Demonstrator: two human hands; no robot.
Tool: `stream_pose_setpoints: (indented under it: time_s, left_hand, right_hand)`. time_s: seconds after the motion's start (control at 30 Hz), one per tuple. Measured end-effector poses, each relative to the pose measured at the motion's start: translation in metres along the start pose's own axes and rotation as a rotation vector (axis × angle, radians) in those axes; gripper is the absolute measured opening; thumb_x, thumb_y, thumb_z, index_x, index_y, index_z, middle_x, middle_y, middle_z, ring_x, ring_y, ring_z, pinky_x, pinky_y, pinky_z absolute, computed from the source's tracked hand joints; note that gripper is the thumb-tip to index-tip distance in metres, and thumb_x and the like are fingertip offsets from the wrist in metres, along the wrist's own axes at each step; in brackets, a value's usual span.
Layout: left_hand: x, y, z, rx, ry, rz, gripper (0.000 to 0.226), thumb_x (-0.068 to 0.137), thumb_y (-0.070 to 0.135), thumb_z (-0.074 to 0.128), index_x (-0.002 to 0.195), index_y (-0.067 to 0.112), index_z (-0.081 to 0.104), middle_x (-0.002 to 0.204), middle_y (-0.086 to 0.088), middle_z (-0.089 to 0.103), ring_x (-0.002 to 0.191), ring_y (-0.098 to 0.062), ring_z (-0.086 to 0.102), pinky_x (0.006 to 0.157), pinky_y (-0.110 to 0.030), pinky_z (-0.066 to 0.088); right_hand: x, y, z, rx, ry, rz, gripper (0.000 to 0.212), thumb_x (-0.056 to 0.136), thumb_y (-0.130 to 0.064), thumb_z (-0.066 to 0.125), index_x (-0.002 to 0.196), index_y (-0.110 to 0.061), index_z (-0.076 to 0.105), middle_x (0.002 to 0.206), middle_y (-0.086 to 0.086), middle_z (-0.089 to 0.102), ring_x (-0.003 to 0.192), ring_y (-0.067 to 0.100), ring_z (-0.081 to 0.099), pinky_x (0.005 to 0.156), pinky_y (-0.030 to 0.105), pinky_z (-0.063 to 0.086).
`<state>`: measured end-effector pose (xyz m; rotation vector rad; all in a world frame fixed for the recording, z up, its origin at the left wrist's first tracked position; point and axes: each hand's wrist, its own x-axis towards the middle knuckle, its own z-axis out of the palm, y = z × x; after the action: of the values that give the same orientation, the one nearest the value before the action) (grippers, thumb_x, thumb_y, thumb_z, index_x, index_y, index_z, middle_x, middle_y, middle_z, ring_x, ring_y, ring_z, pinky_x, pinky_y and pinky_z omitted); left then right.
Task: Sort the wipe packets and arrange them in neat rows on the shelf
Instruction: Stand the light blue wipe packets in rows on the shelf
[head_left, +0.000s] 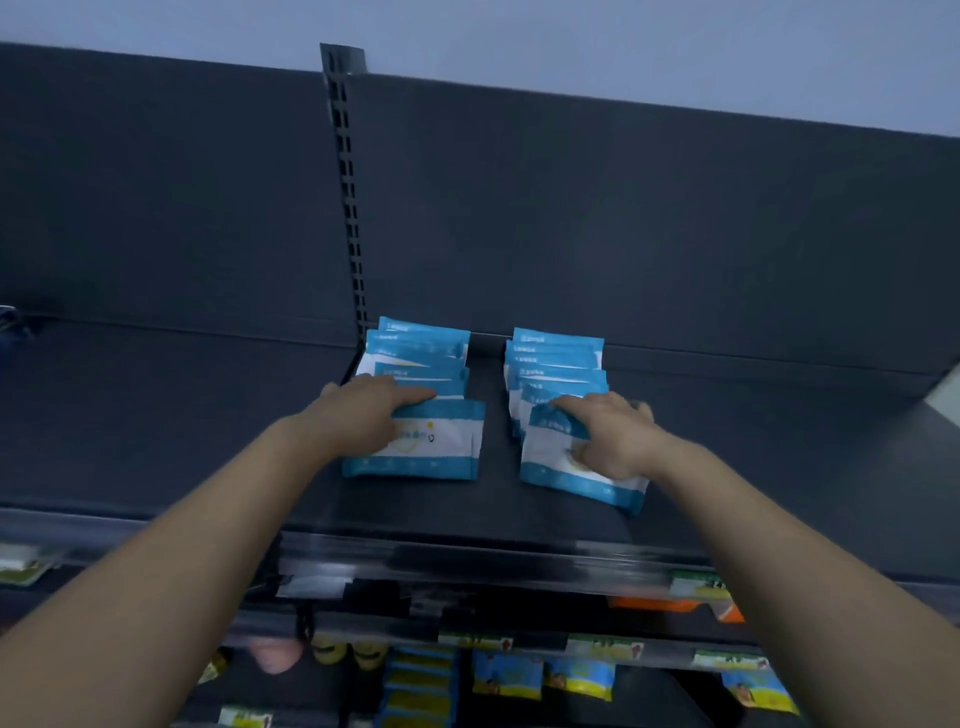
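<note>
Two rows of blue-and-white wipe packets stand on the dark shelf (493, 504), one under each of my hands. The left row (415, 358) runs away from my left hand (363, 415) toward the back panel (623, 234); the right row (556, 364) does the same beyond my right hand (615, 436). A bare strip of shelf lies between the rows.

Front left packet (436, 447): upright, face toward me, roughly square to its row. My left hand covers its upper left corner, fingers stretched straight along the top edge; thumb out of sight.

Front right packet (556, 467): tilted, its bottom edge skewed against the row behind. My right hand grips it, index finger across the top edge, thumb on the front face, remaining fingers curled behind its right side.

Slotted upright (348, 182) rises from just behind the left row. Below my forearms, lower shelves (519, 670) carry blurred mixed goods.
</note>
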<state>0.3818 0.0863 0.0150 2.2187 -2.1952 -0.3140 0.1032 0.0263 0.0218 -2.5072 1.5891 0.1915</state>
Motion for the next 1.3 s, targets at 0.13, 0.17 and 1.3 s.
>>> stream_pose_setpoints:
  time_s: [0.13,0.17,1.3]
  left_hand:
    - [0.001,0.006,0.024,0.178,0.033,0.122,0.067,0.097,0.023,0.046,0.152,0.036,0.011,0.159,-0.001,0.008,0.147,-0.019,0.001,0.118,-0.052,0.001]
    - [-0.001,0.007,0.03,0.141,0.019,0.138,0.065,0.099,0.037,0.043,0.152,0.034,0.007,0.161,0.002,-0.002,0.148,-0.016,-0.007,0.119,-0.051,-0.004]
    - [-0.313,-0.071,0.078,0.293,0.289,-0.833,0.024,0.089,0.021,0.052,0.112,0.016,0.059,0.115,-0.002,0.058,0.111,-0.025,0.05,0.077,-0.034,0.045]
  right_hand:
    - [0.007,0.002,0.018,0.041,0.012,-0.043,0.073,0.092,-0.022,0.049,0.152,-0.035,0.01,0.142,0.0,0.029,0.142,0.02,0.015,0.118,0.052,-0.004]
    - [0.007,0.003,0.024,0.07,0.014,-0.066,0.075,0.091,-0.021,0.049,0.152,-0.035,0.008,0.149,-0.001,0.022,0.145,0.018,0.008,0.117,0.051,-0.008]
    - [-0.073,-0.253,0.088,0.074,0.322,-0.88,0.044,0.088,-0.033,0.06,0.127,-0.015,0.055,0.122,0.007,0.056,0.123,0.028,0.044,0.098,0.037,0.036]
